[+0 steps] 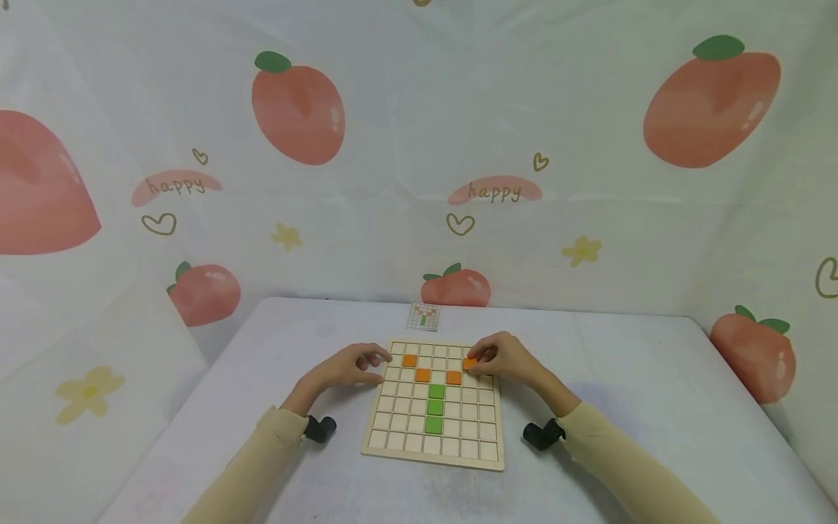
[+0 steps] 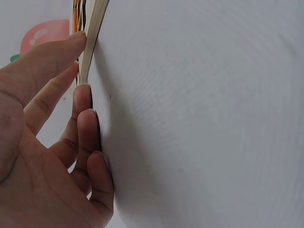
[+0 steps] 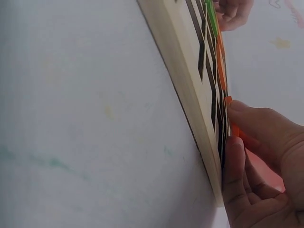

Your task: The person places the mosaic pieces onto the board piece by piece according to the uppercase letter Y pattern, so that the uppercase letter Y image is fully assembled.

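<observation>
A square wooden grid board (image 1: 452,460) lies on the white table. On its right side, near the far corner, my right hand (image 1: 509,359) pinches an orange square tile (image 1: 468,364) between thumb and fingers, low over the squares. My left hand (image 1: 345,366) is at the board's left edge, its fingers loosely bent, the thumb (image 2: 76,43) touching the rim. Other orange tiles (image 1: 422,375) sit in the upper squares, the two inner ones one row closer than the outer one. Green tiles (image 1: 434,407) form a column below them in the middle.
Behind the board lies a small pattern card (image 1: 423,317) with an orange and green design on a grid. A white cloth (image 1: 393,145) printed with fruit, hearts and flowers hangs behind the table (image 1: 589,364). Each wrist wears a small black camera (image 1: 543,435).
</observation>
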A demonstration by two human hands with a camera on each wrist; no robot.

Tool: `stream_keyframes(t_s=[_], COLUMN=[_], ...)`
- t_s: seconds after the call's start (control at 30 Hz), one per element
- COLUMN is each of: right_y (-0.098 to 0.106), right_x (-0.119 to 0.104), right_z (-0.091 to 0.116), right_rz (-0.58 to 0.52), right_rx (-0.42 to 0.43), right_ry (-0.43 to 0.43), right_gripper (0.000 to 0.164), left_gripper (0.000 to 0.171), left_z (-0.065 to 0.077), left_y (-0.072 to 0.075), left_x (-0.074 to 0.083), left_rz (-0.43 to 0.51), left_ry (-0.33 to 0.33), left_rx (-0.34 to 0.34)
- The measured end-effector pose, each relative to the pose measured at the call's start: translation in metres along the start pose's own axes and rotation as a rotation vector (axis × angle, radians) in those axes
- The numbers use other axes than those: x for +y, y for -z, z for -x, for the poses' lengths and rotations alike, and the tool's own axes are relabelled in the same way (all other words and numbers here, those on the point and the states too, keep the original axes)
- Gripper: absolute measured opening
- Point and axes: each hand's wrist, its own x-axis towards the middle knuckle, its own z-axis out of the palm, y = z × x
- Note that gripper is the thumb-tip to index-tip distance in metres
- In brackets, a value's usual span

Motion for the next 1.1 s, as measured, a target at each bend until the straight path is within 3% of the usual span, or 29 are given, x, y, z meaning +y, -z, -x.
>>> stream_keyframes(t_s=[0.67, 1.1], right_y=[-0.0036, -0.0007], right_x=[-0.0069, -0.0026], right_z=[-0.0011, 0.0006], right_rz=[0.026, -0.037], right_rx=[-0.006, -0.016], right_ry=[-0.030, -0.018], right_gripper=[0.018, 0.021], left_gripper=[0.036, 0.036], left_z=[-0.0017, -0.0004], left_y=[0.0005, 0.0001], left_x=[-0.0048, -0.0014], left_rz=[-0.018, -0.013], left_ry=[-0.014, -0.001], left_rx=[0.003, 0.006])
